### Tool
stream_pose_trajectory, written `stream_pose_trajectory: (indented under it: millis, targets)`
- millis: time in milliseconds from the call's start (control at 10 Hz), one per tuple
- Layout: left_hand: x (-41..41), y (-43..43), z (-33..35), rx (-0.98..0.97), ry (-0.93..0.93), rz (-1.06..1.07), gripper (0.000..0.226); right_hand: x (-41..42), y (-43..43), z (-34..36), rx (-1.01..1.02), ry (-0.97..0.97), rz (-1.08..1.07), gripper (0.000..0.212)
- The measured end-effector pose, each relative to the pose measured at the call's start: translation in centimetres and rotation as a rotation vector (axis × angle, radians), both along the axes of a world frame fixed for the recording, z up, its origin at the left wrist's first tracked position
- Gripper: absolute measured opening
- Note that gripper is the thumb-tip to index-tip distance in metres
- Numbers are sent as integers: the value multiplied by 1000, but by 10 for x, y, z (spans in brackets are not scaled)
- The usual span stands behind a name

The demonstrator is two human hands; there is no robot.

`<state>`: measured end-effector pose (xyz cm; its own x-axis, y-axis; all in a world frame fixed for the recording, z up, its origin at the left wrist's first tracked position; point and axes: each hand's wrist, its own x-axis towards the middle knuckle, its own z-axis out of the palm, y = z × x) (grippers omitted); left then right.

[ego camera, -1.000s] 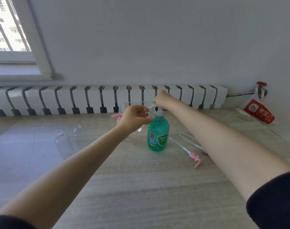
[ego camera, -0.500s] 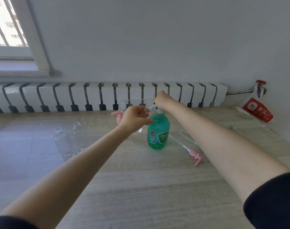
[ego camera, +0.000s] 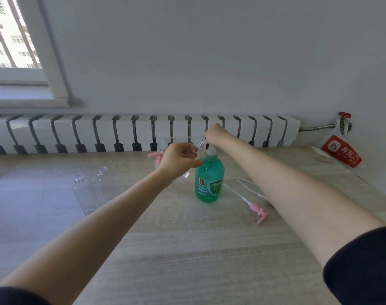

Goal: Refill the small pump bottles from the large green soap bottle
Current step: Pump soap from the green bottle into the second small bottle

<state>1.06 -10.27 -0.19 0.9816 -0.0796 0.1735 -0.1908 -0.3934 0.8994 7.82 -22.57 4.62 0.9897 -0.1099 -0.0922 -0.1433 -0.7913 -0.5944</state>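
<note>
The large green soap bottle (ego camera: 209, 182) stands upright mid-table. My right hand (ego camera: 216, 134) rests on top of its pump head, fingers closed over it. My left hand (ego camera: 180, 160) holds a small clear bottle (ego camera: 199, 146) tilted, its threaded neck up against the green bottle's pump. Two more clear small bottles without caps (ego camera: 83, 192) (ego camera: 103, 172) stand to the left. A pink pump head with a long white tube (ego camera: 257, 211) lies right of the green bottle; a second tube (ego camera: 249, 187) lies beside it, partly under my right arm.
Another pink pump (ego camera: 157, 158) shows behind my left hand. A clear container (ego camera: 165, 142) stands at the back by the white radiator (ego camera: 121, 133). A red packet (ego camera: 341, 154) leans at the far right near a pipe valve (ego camera: 343, 121).
My hands and the bottles keep their places; only the head camera has shifted slightly.
</note>
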Motion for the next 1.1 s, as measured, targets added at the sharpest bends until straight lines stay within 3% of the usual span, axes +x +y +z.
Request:
stream_pose_trajectory:
  millis: [100, 300, 600, 800, 1100]
  targets:
    - [0, 0, 4, 9, -9, 1, 40, -1, -3, 8, -4, -12, 12, 44]
    - [1, 1, 3, 26, -24, 0, 38, 1, -6, 7, 66, -41, 97, 41]
    - [1, 4, 1, 63, -50, -1, 43, -12, 2, 7, -94, -34, 37, 25]
    - [1, 3, -6, 61, -44, 6, 42, 0, 7, -4, -60, 5, -3, 52]
    - [-2, 3, -1, 77, -41, 1, 43, 0, 4, -4, -62, -10, 20, 48]
